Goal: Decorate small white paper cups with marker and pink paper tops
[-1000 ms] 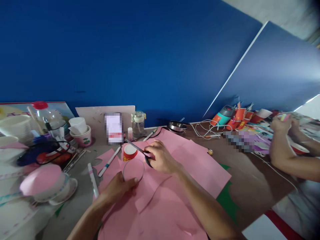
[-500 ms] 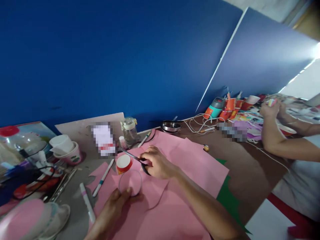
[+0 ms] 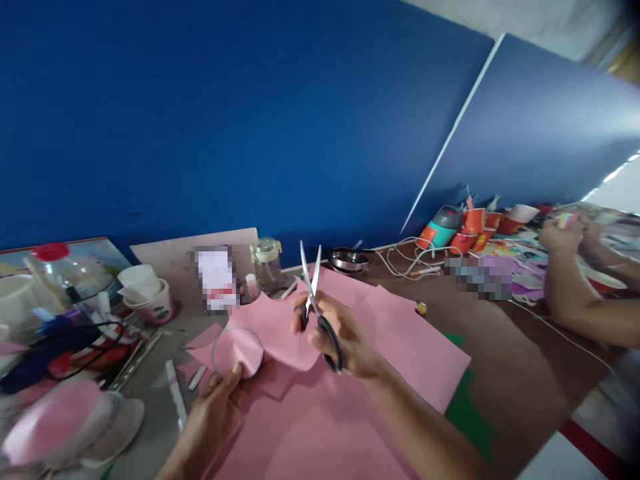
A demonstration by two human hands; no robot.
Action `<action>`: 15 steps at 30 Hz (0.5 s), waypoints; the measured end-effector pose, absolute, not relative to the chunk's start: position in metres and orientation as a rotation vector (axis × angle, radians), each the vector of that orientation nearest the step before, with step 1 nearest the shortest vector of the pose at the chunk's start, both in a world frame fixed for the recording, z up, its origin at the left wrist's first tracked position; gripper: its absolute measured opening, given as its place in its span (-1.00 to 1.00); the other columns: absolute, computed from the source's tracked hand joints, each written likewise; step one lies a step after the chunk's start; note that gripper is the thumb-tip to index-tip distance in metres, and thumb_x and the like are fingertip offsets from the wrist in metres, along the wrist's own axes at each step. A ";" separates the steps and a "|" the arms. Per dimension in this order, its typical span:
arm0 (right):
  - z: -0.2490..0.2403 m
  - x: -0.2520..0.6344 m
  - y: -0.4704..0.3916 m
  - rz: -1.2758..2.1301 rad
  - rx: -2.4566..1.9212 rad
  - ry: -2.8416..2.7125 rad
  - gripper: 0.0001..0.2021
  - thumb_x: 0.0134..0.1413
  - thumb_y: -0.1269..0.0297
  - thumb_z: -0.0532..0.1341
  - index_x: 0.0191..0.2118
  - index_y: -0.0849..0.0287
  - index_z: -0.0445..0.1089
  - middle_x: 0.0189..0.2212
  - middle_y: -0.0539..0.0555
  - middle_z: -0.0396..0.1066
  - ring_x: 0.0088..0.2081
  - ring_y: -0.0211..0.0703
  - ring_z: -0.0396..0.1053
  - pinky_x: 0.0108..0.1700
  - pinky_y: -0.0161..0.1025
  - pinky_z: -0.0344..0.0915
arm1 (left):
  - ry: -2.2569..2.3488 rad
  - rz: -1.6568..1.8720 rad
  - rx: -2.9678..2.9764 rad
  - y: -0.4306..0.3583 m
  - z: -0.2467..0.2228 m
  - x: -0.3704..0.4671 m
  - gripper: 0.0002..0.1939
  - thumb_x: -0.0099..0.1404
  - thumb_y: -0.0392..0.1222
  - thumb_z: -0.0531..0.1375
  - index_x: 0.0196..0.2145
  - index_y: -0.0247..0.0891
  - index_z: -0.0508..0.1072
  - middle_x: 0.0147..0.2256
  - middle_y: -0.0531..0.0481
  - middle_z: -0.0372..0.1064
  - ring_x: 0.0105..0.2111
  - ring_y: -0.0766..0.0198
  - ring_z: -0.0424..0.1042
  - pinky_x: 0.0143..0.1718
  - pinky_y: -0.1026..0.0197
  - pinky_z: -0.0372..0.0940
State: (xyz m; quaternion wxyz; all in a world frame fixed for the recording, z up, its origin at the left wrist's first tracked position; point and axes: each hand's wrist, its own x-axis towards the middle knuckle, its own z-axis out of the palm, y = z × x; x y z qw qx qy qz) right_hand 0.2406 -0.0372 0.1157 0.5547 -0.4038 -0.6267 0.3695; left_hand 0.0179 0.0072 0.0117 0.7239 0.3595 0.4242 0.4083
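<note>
My left hand [image 3: 223,397] pinches a sheet of pink paper [image 3: 290,333] that carries a drawn dark circle [image 3: 238,353]; its thumb lies on top, near the circle's lower edge. In my right hand [image 3: 345,333] is a pair of scissors [image 3: 311,283] with black handles, fingers in the loops. Their blades are spread and point up and away from me, above the paper and to the right of the circle. Larger pink sheets [image 3: 350,427] lie beneath both hands. A white marker [image 3: 176,393] rests left of my left hand.
A phone [image 3: 216,279], blurred out, leans at the back beside a lidded glass jar [image 3: 269,263]. On the left are a pink paper cup [image 3: 153,307] and cluttered tools. White cables [image 3: 395,263] and a teal-orange bottle [image 3: 440,227] stand right. Another person's arm [image 3: 575,293] reaches in there.
My right hand has lifted the scissors and turned them from pointing left to upright, with the blades apart. My left hand has raised the paper with the circle, which now covers the red cup.
</note>
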 end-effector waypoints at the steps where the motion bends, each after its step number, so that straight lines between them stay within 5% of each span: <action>1: 0.118 0.238 -0.041 1.018 -0.900 -1.507 -0.43 0.06 -0.26 0.20 -0.03 0.15 0.38 -0.38 0.07 0.41 -0.29 -0.10 0.33 -0.16 -0.13 0.28 | 0.901 0.979 0.735 0.008 0.014 0.018 -0.71 -0.15 0.02 0.46 -0.51 -0.19 0.57 -0.40 -0.06 0.62 -0.23 -0.11 0.58 -0.07 -0.03 0.44; 8: 0.112 0.211 -0.049 1.494 -0.896 -1.643 -0.53 0.03 -0.09 0.31 -0.10 0.20 0.44 -0.41 0.04 0.41 -0.38 -0.23 0.31 -0.30 -0.29 0.26 | 0.657 1.185 0.507 0.019 0.016 0.004 -0.98 0.10 -0.22 0.36 -0.47 -0.16 0.61 -0.30 -0.02 0.64 -0.11 0.06 0.56 0.10 0.03 0.34; 15: 0.095 0.186 -0.046 1.724 -1.050 -1.511 -0.43 -0.10 -0.17 0.36 -0.16 0.25 0.37 -0.46 0.03 0.39 -0.49 -0.30 0.28 -0.43 -0.34 0.20 | 0.622 1.226 0.407 0.025 0.019 -0.007 -0.86 0.13 -0.29 0.30 -0.56 -0.14 0.57 -0.30 0.03 0.63 -0.09 0.07 0.55 0.15 0.03 0.29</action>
